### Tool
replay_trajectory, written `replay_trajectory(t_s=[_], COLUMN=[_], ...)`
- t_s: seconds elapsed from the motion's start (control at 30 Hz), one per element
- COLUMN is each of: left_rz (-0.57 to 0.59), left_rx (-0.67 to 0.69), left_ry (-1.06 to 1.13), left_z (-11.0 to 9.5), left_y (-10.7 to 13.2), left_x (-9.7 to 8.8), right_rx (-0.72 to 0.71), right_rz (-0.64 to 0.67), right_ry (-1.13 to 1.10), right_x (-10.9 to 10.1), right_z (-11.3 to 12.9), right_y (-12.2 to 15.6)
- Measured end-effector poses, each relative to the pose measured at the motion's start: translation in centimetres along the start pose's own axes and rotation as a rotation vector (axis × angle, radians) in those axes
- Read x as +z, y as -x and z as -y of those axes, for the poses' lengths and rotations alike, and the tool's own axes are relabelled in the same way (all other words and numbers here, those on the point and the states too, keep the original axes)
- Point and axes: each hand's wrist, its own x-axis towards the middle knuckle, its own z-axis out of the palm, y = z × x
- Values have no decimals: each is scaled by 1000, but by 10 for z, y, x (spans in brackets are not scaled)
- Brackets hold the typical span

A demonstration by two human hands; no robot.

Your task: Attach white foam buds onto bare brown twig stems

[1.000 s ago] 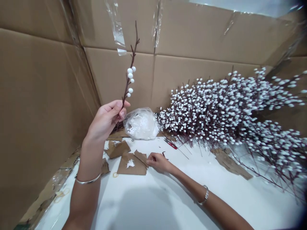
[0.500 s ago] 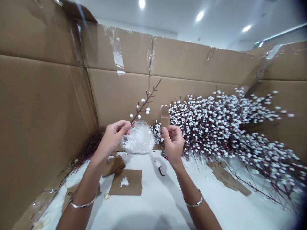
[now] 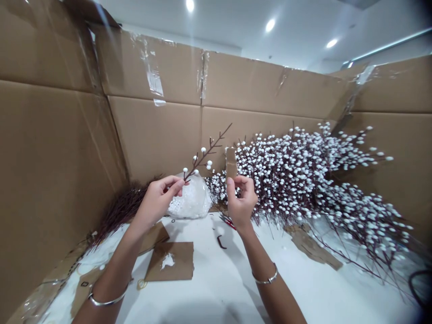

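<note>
My left hand (image 3: 157, 200) pinches the lower stem of an artificial berry branch (image 3: 204, 155), which has thin brown twigs and small white balls and tilts up and to the right. My right hand (image 3: 241, 202) is raised beside it, its thumb and fingers gripping a narrow upright strip of cardboard (image 3: 231, 163). The hands are apart. Just behind and below the branch's tip of grip lies a clear plastic bag of white foam beads (image 3: 191, 200). A large heap of matching white-berry branches (image 3: 297, 180) rises behind my right hand.
Corrugated cardboard walls (image 3: 155, 135) surround a white work surface (image 3: 189, 288). On it lie cut cardboard pieces (image 3: 170, 261), a red-handled tool (image 3: 228, 222), a rubber band (image 3: 141, 284) and a small dark twig (image 3: 221, 242). Bare brown twigs (image 3: 119, 211) lie at the left wall.
Since the oldest frame, my right hand has risen from the table and taken the cardboard strip. My left hand has lowered the branch and tilted it rightward. The view has tipped upward.
</note>
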Motion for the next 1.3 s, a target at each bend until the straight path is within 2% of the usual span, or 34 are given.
replay_trajectory(t_s=[0.2, 0.8, 0.9, 1.03, 1.1, 1.17, 1.3], left_rz=[-3, 6, -9, -30, -60, -112, -192], left_rx=[-21, -4, -15, -16, -2, 14, 40], left_ry=[90, 77, 62, 68, 76, 91, 118], left_z=[0, 1, 3, 2, 2, 3, 4], left_y=[0, 1, 1, -1, -2, -2, -3], left_x=[-1, -2, -3, -6, -10, -15, -26], right_rx=[-57, -70, -28, 160, 277, 390, 565], right_rz=[31, 53, 27, 19, 91, 250, 789], right_ry=[60, 76, 39, -146, -261, -315, -261], right_x=[5, 4, 3, -1, -4, -8, -17], right_z=[-2, -1, -1, 1, 0, -4, -24], right_y=[2, 4, 3, -2, 0, 11, 63])
